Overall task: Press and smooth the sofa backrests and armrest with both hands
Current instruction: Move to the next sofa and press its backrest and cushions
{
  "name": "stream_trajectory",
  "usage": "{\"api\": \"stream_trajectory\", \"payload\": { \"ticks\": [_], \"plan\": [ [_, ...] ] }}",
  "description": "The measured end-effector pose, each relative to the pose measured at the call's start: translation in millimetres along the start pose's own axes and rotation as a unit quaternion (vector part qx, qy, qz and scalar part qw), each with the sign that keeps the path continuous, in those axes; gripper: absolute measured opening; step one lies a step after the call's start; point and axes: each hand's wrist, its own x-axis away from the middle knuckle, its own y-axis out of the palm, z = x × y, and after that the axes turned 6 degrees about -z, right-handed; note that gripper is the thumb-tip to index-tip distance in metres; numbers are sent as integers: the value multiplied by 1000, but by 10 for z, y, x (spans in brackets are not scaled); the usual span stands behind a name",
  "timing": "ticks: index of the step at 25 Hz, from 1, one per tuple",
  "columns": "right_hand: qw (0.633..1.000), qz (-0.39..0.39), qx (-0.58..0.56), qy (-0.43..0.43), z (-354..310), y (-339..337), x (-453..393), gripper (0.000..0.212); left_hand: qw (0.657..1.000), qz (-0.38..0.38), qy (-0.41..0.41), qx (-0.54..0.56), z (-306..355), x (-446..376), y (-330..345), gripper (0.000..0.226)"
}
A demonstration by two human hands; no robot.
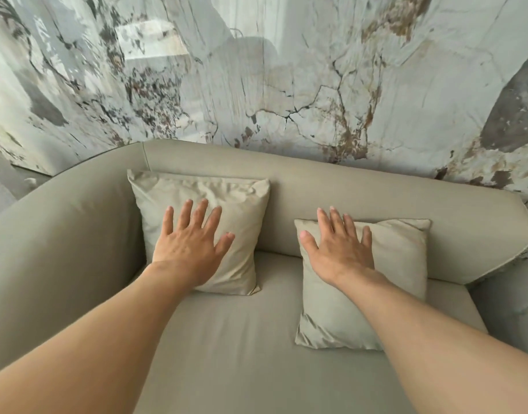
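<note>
A grey-beige sofa fills the lower view, with its backrest (346, 186) along the wall and a rounded armrest (62, 234) on the left. Two matching cushions lean against the backrest. My left hand (191, 240) lies flat, fingers spread, on the left cushion (241, 204). My right hand (340, 246) lies flat, fingers spread, on the right cushion (400, 264), which stands lower and tilts back. Neither hand grips anything.
A marble-patterned wall (286, 70) rises directly behind the sofa. The seat (232, 339) stretches between my forearms. The backrest ends in a curved corner at the right (522, 234), with another sofa section (513, 300) beyond it.
</note>
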Motion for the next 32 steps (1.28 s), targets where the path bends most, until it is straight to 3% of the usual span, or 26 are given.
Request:
{"api": "stream_trajectory", "payload": {
  "ticks": [10, 23, 27, 32],
  "plan": [
    [1000, 5, -16, -11, -741, 76, -1138, 75, 999, 12, -20, -22, -871, -1097, 70, 75],
    [999, 4, -37, 30, -1874, 473, -2444, 75, 998, 3, 54, -33, -1937, -2679, 584, 75],
    [1000, 21, -19, 14, -2090, 581, -2756, 75, 996, 18, 77, -33, -2030, -3002, 677, 75],
    [998, 51, -26, 19, -2105, 814, -3041, 74, 997, 40, 50, 46, -1935, -3294, 954, 71]
  ]
}}
